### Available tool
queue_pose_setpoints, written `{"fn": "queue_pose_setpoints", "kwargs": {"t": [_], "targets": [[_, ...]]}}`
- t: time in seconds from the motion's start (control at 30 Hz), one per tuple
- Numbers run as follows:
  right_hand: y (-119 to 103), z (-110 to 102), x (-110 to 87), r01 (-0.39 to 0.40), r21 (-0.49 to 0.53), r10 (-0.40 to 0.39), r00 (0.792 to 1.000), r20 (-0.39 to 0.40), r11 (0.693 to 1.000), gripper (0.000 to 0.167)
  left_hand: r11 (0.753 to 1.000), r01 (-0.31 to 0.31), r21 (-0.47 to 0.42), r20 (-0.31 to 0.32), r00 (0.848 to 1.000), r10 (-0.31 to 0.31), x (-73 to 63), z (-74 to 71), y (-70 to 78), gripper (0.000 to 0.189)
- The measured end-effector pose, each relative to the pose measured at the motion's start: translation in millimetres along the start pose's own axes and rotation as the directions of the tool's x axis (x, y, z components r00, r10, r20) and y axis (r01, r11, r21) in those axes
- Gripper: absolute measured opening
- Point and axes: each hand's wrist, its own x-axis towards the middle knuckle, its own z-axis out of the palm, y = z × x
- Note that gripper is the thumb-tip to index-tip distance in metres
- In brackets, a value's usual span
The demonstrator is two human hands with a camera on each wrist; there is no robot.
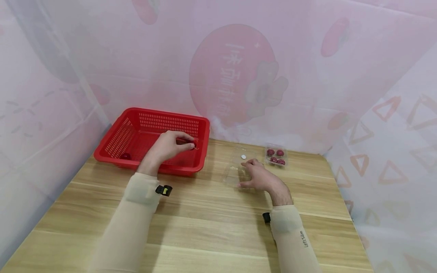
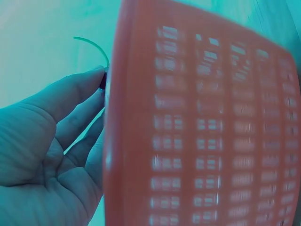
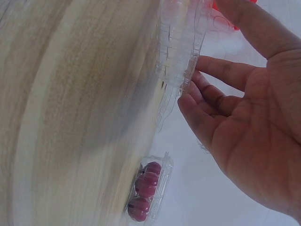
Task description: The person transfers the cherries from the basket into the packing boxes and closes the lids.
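Observation:
In the head view my left hand (image 1: pixel 170 146) is over the right end of the red plastic basket (image 1: pixel 203 151). It pinches a dark red cherry (image 1: pixel 195 143) between thumb and fingertips. The left wrist view shows the cherry's thin curved stem (image 2: pixel 94 43) rising past the fingers; the basket's wall hides most of the fruit. My right hand (image 1: pixel 261 176) is at the right side of an open clear plastic box (image 1: pixel 233 172) on the table. Its fingertips touch the box's edge, with the fingers only loosely bent. Inside the basket, another cherry (image 1: pixel 125 156) lies near the front left corner.
Behind the right hand stands a second clear box (image 1: pixel 286 157) holding several dark red cherries. A white round sticker (image 1: pixel 243 156) is on the open box's lid. The wooden table (image 1: pixel 205 227) ends at a printed cloth backdrop (image 1: pixel 307 94).

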Motion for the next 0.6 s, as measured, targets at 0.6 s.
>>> {"fn": "queue_pose_setpoints", "kwargs": {"t": [0.6], "targets": [[0.3,0.0,0.7,0.002,-0.001,-0.002,1.000,0.008,1.000,0.092,0.996,-0.048,-0.080,-0.085,0.996,0.041,0.5,45.8,33.4,0.030]]}}
